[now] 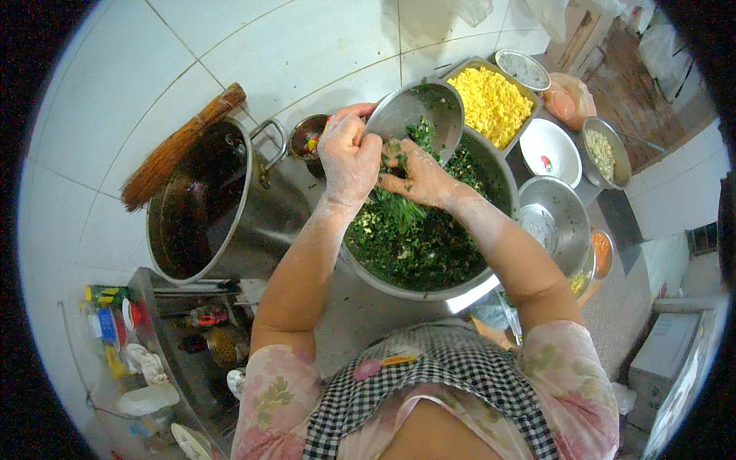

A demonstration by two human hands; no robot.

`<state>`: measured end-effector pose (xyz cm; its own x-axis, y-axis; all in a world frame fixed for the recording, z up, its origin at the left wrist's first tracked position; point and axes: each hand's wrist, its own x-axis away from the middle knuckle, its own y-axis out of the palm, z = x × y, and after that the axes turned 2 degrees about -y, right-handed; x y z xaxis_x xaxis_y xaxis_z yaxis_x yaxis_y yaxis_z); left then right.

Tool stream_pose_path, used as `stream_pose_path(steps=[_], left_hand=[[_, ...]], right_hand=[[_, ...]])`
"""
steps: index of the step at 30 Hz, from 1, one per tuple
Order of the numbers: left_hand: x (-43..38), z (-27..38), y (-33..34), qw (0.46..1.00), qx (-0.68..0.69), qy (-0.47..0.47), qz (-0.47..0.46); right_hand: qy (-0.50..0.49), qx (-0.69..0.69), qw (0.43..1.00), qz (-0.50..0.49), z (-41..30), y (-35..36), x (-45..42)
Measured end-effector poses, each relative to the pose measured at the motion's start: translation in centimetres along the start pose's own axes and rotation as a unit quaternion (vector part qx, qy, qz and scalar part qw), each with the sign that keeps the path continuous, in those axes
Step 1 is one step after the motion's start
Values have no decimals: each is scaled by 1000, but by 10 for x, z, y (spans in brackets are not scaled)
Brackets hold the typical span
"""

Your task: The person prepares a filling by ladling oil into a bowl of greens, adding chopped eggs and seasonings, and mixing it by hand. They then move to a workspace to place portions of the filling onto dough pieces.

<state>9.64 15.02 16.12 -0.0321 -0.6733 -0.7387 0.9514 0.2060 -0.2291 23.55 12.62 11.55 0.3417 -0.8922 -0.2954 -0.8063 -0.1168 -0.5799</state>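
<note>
My left hand [351, 155], dusted with white powder, grips the rim of a metal bowl [443, 115] that is tilted over a large metal basin [509, 190]. Chopped green leaves [420, 247] mixed with pale bits fill much of the basin. Some greens lie on the tilted bowl's inner side and near its lower edge. At that edge is my right hand [420, 175], also powdery, its fingers spread and bits of green sticking to them. Whether it holds a small clump of greens is unclear.
Left of the basin stands a deep metal pot [236, 247] with a straw brush [184, 149] across its rim. Beyond the basin are a tray of scrambled egg [491, 103], a white bowl [566, 149] and a metal bowl [575, 213]. A tiled wall [322, 52] rises behind.
</note>
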Motion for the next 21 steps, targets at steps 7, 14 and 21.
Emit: stream_pose_path(steps=[7,14,21], left_hand=[[-15,-18,-23,999,-28,-29,3],[-4,-5,-11,928,205,-310,-15],[-1,4,-19,948,193,-252,2]], right_hand=[[-80,202,969,-114,-4,-25,29],[-392,404,827,-7,-28,-54,-32],[-197,364,910,30,-15,-66,-38]])
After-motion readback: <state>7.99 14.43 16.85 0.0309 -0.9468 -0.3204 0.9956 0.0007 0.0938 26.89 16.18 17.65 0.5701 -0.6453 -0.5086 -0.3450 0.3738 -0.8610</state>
